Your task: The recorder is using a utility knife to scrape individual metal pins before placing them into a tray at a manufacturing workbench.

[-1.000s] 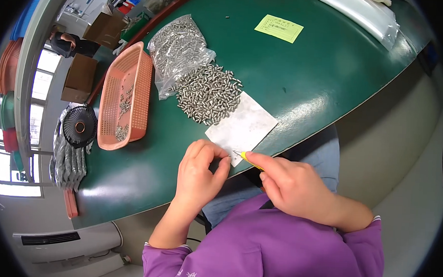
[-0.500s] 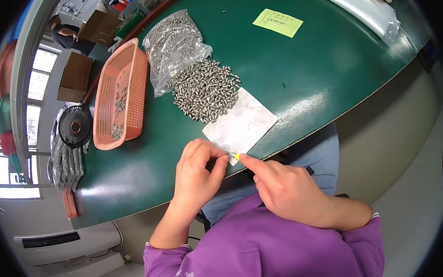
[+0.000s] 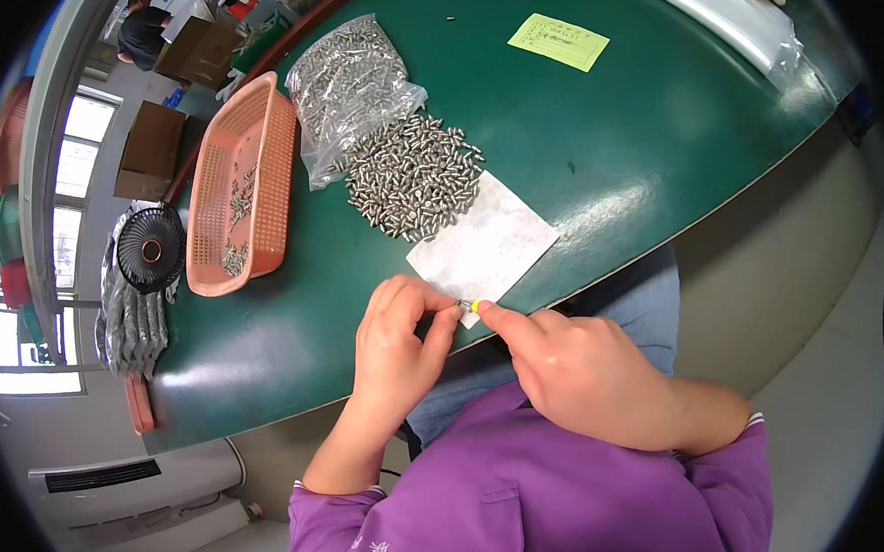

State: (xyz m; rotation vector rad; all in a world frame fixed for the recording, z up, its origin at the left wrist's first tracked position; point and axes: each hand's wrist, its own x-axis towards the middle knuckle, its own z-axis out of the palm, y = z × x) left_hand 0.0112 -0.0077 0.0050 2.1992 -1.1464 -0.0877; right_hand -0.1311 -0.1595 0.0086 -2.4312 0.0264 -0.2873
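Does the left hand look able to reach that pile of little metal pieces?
Probably yes: the left hand sits close to the pile of metal pieces, with only white paper and green table between. It seems to pinch a tiny piece by the yellow tool, though, so may be busy.

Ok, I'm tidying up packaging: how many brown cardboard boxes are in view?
2: the upper box beside the standing person, the lower box between it and the black fan. Others may be hidden.

Left grip point(image 3: 396, 336) pinched between thumb and forefinger, right grip point(image 3: 582, 368) curled, forefinger extended, bare forearms point(image 3: 349, 449) converging
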